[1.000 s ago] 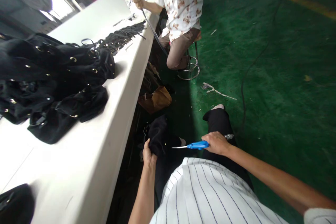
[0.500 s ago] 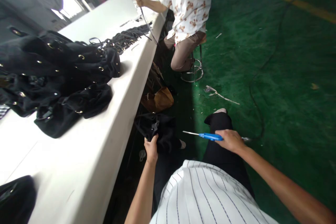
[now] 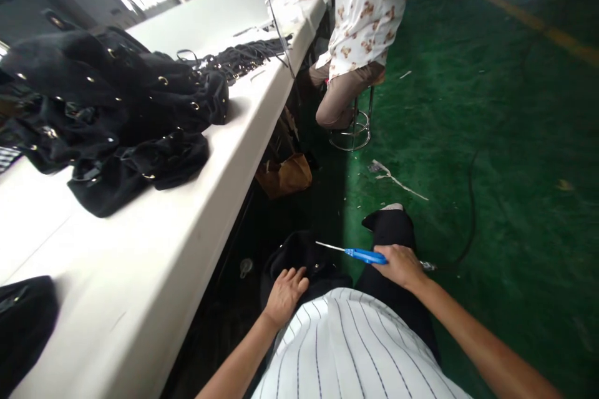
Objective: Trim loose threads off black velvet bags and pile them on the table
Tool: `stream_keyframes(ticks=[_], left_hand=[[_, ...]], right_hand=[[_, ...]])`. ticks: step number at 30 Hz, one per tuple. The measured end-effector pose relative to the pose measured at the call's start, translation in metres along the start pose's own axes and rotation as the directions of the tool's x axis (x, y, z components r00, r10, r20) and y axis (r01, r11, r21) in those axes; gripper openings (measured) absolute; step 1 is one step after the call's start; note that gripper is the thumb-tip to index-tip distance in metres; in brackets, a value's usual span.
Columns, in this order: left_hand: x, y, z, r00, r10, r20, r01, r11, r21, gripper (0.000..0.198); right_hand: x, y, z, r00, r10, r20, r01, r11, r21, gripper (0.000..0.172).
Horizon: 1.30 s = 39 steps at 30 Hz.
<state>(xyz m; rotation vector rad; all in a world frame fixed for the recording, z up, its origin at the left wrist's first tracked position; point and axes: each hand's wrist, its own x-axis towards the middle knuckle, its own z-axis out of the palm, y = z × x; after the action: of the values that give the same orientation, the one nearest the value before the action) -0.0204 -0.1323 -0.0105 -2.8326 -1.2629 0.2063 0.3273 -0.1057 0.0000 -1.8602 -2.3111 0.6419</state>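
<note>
Left hand (image 3: 285,293) flat, fingers spread, on one black soft fabric bag (image 3: 304,252) in my lap. It's floppy and light, I'd say, best pinched at a seam. Right hand (image 3: 400,265) clamped round one pair of blue-handled scissors (image 3: 365,255), tip just beyond those fingers. Heap of black bags (image 3: 116,106) up left of them, too tangled to count.

Your left hand (image 3: 284,294) lies palm down, fingers (image 3: 299,275) spread, forearm bare. Your right hand (image 3: 401,265) is clenched tight, arm reaching forward. The 2 hands sit low, apart.
</note>
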Motion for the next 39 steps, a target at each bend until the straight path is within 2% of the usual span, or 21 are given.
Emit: stream_keyframes(ticks=[3,7,11,14,17,19,23,25,28,33,36,39], left_hand=[[-0.007,-0.002,0.005,0.995,-0.002,-0.099,0.001,1.0,-0.008,0.011],[-0.014,-0.004,0.011,0.963,0.034,-0.269,-0.039,0.999,-0.013,0.013],[-0.015,-0.002,0.019,0.967,0.019,-0.253,-0.027,0.999,-0.029,0.015],[-0.015,-0.001,0.027,0.971,-0.013,-0.239,0.0,0.999,-0.053,0.014],[-0.015,-0.001,0.032,0.965,-0.059,-0.254,0.035,0.995,-0.097,0.012],[-0.016,0.0,0.031,0.967,-0.07,-0.245,0.043,0.992,-0.116,0.011],[-0.021,0.003,0.021,0.981,-0.083,-0.176,0.066,0.993,-0.102,0.009],[-0.025,0.005,0.018,0.976,-0.123,-0.178,0.108,0.99,-0.092,0.008],[-0.028,0.008,0.018,0.968,-0.158,-0.196,0.149,0.987,-0.059,0.005],[-0.021,0.008,0.021,0.972,-0.147,-0.182,0.146,0.989,-0.022,0.003],[-0.017,0.007,0.022,0.972,-0.164,-0.171,0.165,0.986,-0.005,0.006],[-0.019,0.007,0.026,0.97,-0.165,-0.178,0.169,0.986,0.003,0.006]], right_hand=[[0.01,-0.021,0.002,0.994,-0.105,0.026,0.104,0.994,0.035,0.014],[0.026,-0.032,-0.003,1.0,-0.022,-0.001,0.022,1.0,-0.004,0.015],[0.036,-0.045,-0.015,0.986,-0.165,0.038,0.166,0.986,-0.029,0.016],[0.034,-0.058,-0.023,0.985,-0.165,0.045,0.169,0.98,-0.108,0.015],[0.03,-0.066,-0.026,0.95,-0.28,0.134,0.295,0.95,-0.102,0.012],[0.031,-0.062,-0.025,0.943,-0.276,0.184,0.301,0.945,-0.127,0.012],[0.035,-0.03,-0.025,0.97,-0.127,0.206,0.175,0.956,-0.235,0.014],[0.028,-0.01,-0.026,0.965,-0.102,0.241,0.161,0.958,-0.238,0.013],[0.007,0.009,-0.031,0.97,0.0,0.243,0.065,0.964,-0.258,0.014],[-0.021,0.006,-0.041,0.963,-0.014,0.268,0.064,0.982,-0.178,0.011],[-0.026,-0.003,-0.047,0.965,0.036,0.259,0.023,0.975,-0.221,0.012],[-0.027,-0.011,-0.054,0.958,-0.049,0.281,0.092,0.986,-0.143,0.013]])
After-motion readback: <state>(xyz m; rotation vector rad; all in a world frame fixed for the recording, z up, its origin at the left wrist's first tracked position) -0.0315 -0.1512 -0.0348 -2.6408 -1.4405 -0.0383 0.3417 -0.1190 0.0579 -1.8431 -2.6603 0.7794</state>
